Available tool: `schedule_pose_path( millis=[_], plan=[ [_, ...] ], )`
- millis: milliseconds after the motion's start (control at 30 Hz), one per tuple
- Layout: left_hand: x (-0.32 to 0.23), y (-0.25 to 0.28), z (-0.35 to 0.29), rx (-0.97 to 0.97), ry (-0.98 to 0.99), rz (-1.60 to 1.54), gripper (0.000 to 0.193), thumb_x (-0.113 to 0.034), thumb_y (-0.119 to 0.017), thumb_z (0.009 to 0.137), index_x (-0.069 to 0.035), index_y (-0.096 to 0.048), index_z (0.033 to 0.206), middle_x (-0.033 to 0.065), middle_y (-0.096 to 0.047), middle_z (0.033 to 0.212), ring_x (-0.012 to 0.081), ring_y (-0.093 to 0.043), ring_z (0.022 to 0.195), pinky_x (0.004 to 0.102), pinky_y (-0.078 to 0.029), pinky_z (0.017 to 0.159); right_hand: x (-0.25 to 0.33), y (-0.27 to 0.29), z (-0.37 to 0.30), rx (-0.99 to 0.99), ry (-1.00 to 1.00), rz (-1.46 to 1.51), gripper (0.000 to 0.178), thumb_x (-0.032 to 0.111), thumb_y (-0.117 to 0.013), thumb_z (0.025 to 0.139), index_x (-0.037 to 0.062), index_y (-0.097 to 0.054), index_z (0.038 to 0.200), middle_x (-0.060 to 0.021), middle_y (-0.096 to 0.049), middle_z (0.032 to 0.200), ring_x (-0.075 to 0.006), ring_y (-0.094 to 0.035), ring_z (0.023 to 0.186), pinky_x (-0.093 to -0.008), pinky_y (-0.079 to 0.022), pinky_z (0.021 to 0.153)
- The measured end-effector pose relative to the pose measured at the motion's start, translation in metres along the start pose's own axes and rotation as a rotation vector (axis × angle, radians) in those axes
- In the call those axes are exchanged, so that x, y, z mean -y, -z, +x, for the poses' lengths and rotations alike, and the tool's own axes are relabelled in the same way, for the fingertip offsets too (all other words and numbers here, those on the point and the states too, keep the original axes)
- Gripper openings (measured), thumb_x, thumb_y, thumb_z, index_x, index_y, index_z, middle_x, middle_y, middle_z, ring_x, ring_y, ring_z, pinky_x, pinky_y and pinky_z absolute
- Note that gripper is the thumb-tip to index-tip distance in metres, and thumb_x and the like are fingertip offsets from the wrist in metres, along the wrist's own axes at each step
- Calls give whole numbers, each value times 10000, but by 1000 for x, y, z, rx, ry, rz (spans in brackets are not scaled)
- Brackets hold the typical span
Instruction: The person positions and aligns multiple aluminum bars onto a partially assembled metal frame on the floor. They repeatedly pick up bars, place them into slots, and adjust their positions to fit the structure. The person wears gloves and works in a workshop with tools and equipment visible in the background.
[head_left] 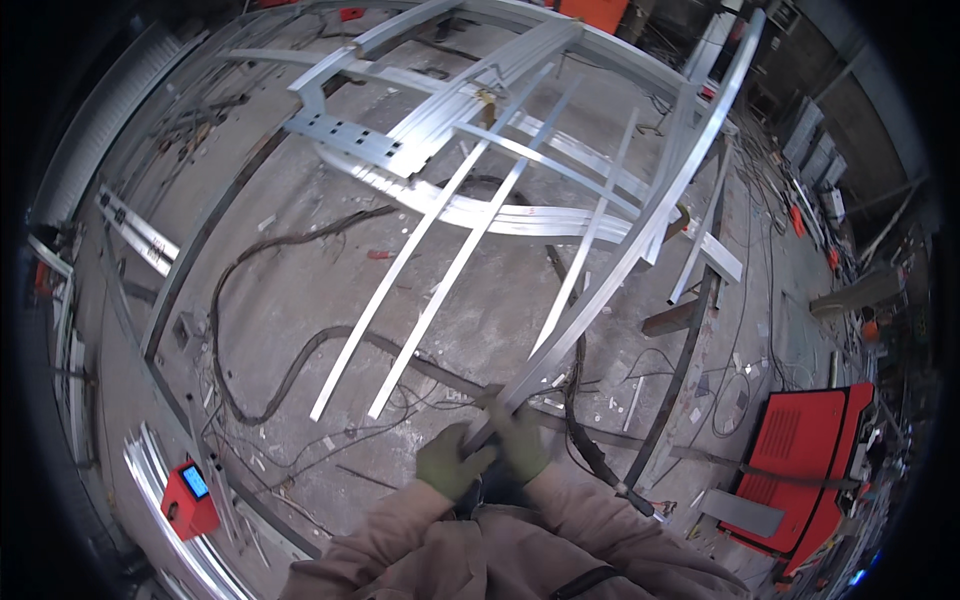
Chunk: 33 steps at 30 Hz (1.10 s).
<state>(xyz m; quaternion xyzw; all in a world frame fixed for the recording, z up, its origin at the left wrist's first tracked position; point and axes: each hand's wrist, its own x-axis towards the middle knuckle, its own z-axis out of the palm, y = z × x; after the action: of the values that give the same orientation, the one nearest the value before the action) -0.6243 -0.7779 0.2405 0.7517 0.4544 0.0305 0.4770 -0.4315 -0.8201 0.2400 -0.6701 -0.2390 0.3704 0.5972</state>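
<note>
Both my hands, in green work gloves, are on the near end of a long metal bar (630, 262) that runs up and away to the far right. My left hand (455, 462) grips the bar's tip with the thumb toward it. A little farther up the bar, my right hand (518, 438) is wrapped round it. Beyond them, several thin bright metal strips (432, 317) stick out toward me from a frame of silvery metal channels (545, 222). A wide channel with square holes (345, 138) lies at the frame's left.
A red machine (800, 470) stands close on my right. At the lower left is a red box with a lit screen (190, 500), by some metal profiles (150, 470). A thick dark cable (290, 385) loops over the littered floor, with dark rails (215, 220) on both sides.
</note>
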Motion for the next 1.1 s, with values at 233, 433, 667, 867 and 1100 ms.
schedule_pose_path(
  millis=[233, 433, 667, 867, 1100],
  plan=[
    [309, 51, -319, 145, 639, 297, 441, -534, -833, 1043, -151, -853, 1262, 199, -891, 1165, 468, -848, 1135, 563, -679, 1025, 44, 34, 124, -185, -229, 629, 429, 489, -660, 1232, 65, -674, 1291, -88, -682, 925, -245, -694, 771, -414, -601, 749],
    [255, 44, -331, 54, 712, 263, 522, -563, -896, 966, -112, -866, 1228, 210, -894, 1110, 458, -861, 1089, 548, -682, 999, -101, 24, 86, -1, -421, 119, 579, 537, -735, 1204, -31, -737, 1315, -155, -829, 973, -327, -844, 875, -455, -710, 832],
    [149, -3, -110, -172, 478, 121, 536, -565, -884, 987, -96, -845, 1244, 221, -878, 1115, 455, -850, 1068, 548, -667, 934, -74, -52, 5, 672, -788, -213, 833, 721, -746, 1121, -17, -743, 1509, -145, -860, 1276, -285, -847, 1045, -452, -683, 905],
    [151, -48, -34, -46, 661, 257, 620, -681, -856, 967, -113, -866, 1215, 182, -886, 1048, 435, -855, 994, 551, -666, 905, -53, 83, 244, 267, -174, -633, 603, 601, -715, 1175, 87, -820, 1471, -179, -875, 1242, -338, -841, 1156, -445, -646, 1006],
    [148, -98, 51, -142, 718, 210, 585, -652, -927, 941, -109, -887, 1155, 189, -880, 1014, 418, -858, 976, 529, -675, 910, -41, 222, 597, -193, 438, -877, 504, 344, -819, 1077, 67, -810, 1498, -249, -836, 1435, -428, -793, 1351, -515, -606, 1174]
  ],
)
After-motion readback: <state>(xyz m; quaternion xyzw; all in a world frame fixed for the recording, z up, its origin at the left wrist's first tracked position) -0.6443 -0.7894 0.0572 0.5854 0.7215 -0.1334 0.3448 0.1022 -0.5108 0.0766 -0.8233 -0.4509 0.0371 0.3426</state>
